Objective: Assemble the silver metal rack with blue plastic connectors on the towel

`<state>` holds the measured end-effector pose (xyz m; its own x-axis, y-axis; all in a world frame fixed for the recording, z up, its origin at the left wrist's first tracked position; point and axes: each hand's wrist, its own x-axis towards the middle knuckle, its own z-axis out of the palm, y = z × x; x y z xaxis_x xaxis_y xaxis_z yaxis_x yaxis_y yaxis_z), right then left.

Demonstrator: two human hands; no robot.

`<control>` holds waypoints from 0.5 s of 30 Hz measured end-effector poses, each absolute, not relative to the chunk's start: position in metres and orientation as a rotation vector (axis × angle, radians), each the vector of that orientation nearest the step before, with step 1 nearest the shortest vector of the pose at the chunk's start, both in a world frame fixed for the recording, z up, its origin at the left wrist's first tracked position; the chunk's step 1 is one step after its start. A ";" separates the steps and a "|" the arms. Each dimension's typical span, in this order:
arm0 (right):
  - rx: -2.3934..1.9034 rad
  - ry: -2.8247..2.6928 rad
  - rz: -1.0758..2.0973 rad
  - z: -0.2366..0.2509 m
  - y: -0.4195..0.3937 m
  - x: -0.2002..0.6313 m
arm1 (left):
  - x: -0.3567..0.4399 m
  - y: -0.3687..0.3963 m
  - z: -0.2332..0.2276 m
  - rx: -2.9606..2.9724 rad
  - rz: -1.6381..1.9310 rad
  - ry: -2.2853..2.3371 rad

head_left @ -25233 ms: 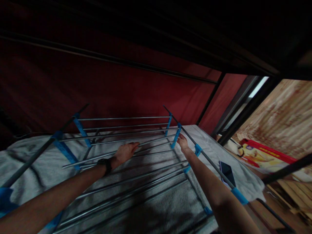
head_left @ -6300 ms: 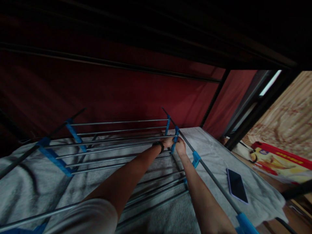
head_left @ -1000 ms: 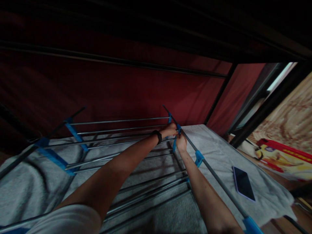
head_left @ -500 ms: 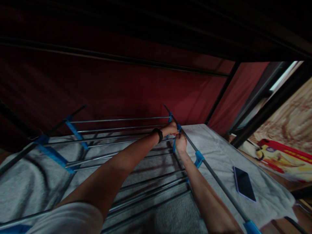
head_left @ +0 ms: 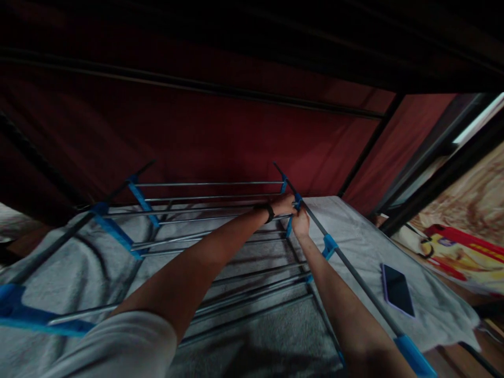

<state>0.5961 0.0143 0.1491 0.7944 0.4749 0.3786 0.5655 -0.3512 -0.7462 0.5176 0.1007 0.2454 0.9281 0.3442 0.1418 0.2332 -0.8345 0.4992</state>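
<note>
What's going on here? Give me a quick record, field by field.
Setting: dim spot under a dark frame, red cloth behind
Left hand: on a blue joint of the rack
Right hand: grips the same joint from below
Rack: metal rods with blue connectors, lying on a grey blanket
Wrist: black band on the left
Nearby: phone face up on the blanket, right of the rack

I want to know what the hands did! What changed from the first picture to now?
The left hand left the middle rods and crossed to the blue bracket on the rack's right rail, meeting the right hand, which already gripped there. The phone stays on the grey blanket, and the drying rack still lies flat.
</note>
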 end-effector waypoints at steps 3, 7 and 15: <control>-2.026 -0.770 -0.022 0.149 0.010 0.598 | 0.494 0.102 0.252 2.727 0.510 0.366; -2.074 -0.719 0.093 0.136 0.002 0.599 | 0.435 0.117 0.264 2.903 0.739 0.265; -2.261 -0.671 0.306 0.104 -0.021 0.587 | 0.275 0.190 0.325 3.069 0.581 0.731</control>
